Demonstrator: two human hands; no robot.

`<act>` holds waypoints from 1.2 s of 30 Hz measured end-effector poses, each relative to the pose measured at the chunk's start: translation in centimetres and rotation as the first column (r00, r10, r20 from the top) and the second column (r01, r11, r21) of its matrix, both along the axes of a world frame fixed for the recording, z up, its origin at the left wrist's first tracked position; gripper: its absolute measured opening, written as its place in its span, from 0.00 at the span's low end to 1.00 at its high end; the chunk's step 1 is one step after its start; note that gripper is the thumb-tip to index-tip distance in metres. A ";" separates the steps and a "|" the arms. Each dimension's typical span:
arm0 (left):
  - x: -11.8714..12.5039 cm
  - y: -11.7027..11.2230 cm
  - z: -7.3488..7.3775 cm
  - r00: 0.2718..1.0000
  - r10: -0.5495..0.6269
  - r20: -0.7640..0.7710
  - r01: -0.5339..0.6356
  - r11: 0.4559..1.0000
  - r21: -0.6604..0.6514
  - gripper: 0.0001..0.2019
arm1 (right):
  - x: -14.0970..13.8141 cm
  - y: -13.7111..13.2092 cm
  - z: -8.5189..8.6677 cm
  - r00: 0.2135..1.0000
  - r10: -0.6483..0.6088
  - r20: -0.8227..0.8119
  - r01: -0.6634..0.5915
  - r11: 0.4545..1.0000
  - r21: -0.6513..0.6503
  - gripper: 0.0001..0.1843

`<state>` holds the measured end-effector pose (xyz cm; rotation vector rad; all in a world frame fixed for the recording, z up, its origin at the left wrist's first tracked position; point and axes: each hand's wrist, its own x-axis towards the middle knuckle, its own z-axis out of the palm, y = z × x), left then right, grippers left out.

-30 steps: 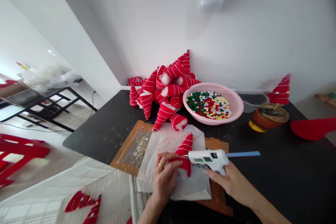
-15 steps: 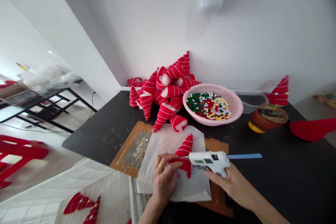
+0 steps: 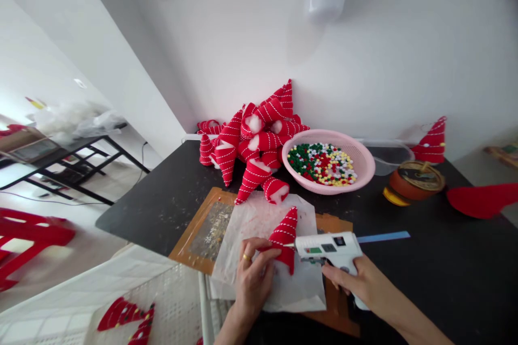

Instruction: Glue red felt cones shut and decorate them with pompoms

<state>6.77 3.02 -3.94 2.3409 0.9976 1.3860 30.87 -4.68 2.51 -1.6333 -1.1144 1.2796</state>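
Observation:
A red cone-shaped cloth hat with white dashed stripes lies on white paper, its tip pointing away from me. My left hand, a ring on one finger, grips the hat's left side between thumb and fingers. My right hand is wrapped round the handle of a white hot glue gun, a finger at its trigger. The nozzle points left, over the hat and close to my left fingertips; whether it touches the cloth I cannot tell. A bluish glue stick sticks out of the gun's back.
Behind the paper is a heap of stuffed red striped cones. A pink basket holds many small coloured pompoms. To the right stand an amber jar and a decorated cone. A white basket is at lower left.
The glue gun and my right hand have moved slightly right and down, so the nozzle is farther from my left fingers. My left hand and the hat have hardly moved.

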 end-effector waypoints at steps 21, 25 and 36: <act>-0.3 -0.1 -0.5 0.999 -0.042 0.007 0.042 0.998 -0.046 0.20 | -0.7 1.3 -0.7 0.997 0.038 0.061 -0.046 0.990 0.132 0.22; -0.3 -0.1 -0.5 0.999 -0.042 0.005 0.042 0.998 -0.038 0.20 | -0.5 1.2 -1.1 0.996 0.052 0.072 -0.060 0.992 0.110 0.26; -0.4 0.0 -0.9 0.998 -0.064 0.006 0.064 0.996 -0.063 0.20 | 0.3 1.0 0.0 0.979 0.187 0.085 -0.195 0.977 0.091 0.24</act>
